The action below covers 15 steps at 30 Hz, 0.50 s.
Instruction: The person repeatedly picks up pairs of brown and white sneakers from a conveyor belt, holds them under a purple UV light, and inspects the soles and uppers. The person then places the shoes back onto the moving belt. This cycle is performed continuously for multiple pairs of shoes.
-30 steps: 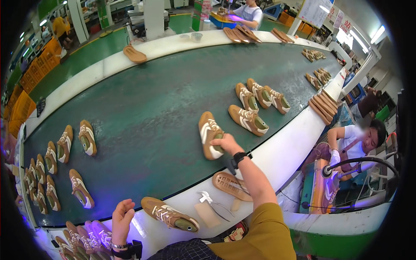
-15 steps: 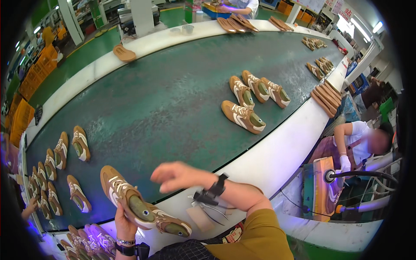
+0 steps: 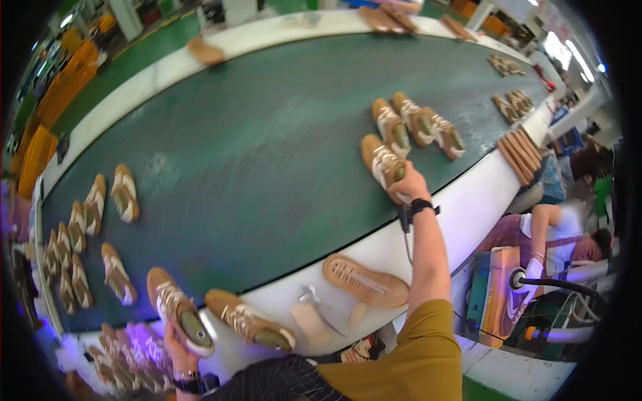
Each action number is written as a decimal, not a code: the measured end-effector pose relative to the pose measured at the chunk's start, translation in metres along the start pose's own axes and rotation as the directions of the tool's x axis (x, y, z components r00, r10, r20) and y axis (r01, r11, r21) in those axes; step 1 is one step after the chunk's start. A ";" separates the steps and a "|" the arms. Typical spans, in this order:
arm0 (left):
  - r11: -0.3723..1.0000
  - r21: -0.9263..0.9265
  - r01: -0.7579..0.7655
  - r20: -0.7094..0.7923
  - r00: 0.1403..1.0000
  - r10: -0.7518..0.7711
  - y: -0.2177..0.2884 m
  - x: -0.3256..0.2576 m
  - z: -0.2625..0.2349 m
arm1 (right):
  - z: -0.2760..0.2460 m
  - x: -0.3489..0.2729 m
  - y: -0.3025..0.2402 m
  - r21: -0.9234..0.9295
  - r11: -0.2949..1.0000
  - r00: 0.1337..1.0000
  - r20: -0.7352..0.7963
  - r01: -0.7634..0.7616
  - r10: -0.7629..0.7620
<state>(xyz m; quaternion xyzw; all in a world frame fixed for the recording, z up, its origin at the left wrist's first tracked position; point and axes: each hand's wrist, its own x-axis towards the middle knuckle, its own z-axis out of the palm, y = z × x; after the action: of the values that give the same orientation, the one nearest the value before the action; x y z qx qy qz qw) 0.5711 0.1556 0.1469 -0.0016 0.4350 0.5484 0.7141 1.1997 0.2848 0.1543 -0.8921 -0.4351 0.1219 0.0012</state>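
Note:
A brown sneaker (image 3: 171,301) with white laces and a green last inside is tilted toe up at the lower left. My left hand (image 3: 178,344) is closed round its heel end. My right hand (image 3: 411,183) reaches far out over the green belt and grips the heel of another brown sneaker (image 3: 378,159), whose toe points away from me. Beside my left hand, a third sneaker (image 3: 234,313) rests on the white ledge. To its right lie a tan sole (image 3: 361,281), a pale block (image 3: 310,323) and a thin metal tool, blurred.
The green belt (image 3: 254,160) carries more sneakers (image 3: 418,120) at the right and several (image 3: 80,230) at the left. Tan soles (image 3: 518,157) are stacked on the right ledge. Several shoes (image 3: 130,347) stand at the lower left. A gloved co-worker (image 3: 545,234) works at the right.
My right hand has moved from near the held sneaker out to the right and taken hold of a sneaker on the belt. The tan sole on the ledge is now uncovered.

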 end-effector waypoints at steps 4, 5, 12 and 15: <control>0.994 0.017 0.105 -0.057 0.993 -0.104 -0.002 0.000 -0.039 | 0.023 -0.021 -0.010 0.316 0.948 1.000 -0.003 0.020 -0.020; 0.992 0.032 0.123 -0.106 0.987 -0.119 -0.001 0.000 -0.050 | 0.037 -0.018 0.002 0.266 0.964 1.000 -0.022 -0.003 0.009; 0.988 -0.028 0.155 -0.076 0.985 -0.157 -0.002 -0.021 -0.068 | 0.055 -0.063 -0.044 0.782 0.596 0.975 0.221 -0.182 0.007; 0.985 -0.056 0.165 -0.038 0.985 -0.167 0.001 -0.024 -0.078 | 0.056 -0.099 -0.072 0.865 0.422 0.933 0.345 -0.272 -0.106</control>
<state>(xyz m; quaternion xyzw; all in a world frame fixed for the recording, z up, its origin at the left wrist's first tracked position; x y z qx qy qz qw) 0.5214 0.0998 0.1134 -0.0683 0.4336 0.4982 0.7477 1.0731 0.2474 0.1295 -0.7354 -0.2490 0.4908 0.3954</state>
